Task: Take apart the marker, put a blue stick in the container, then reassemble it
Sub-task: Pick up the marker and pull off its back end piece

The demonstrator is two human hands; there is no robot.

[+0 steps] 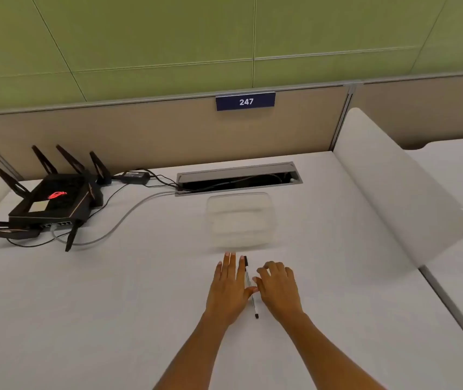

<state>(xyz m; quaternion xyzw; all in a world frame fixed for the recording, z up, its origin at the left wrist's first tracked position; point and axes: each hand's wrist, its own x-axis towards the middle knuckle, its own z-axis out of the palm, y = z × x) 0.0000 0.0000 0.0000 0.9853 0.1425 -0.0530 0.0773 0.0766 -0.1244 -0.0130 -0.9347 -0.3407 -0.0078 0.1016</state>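
Observation:
A thin marker (248,277) with a white barrel and black ends lies on the white desk, running from far to near between my two hands. My left hand (229,288) rests flat on the desk just left of it, fingers stretched out, thumb touching the barrel. My right hand (276,288) is just right of the marker with fingers curled down onto the desk, thumb near the barrel. Neither hand has lifted the marker. A clear plastic container (240,219) stands just beyond my fingertips. No blue stick is visible.
A black router (55,202) with several antennas sits at the far left, its cables (129,212) running to a metal cable slot (238,178) at the back. A beige partition closes the far side. A white curved divider (393,198) bounds the right.

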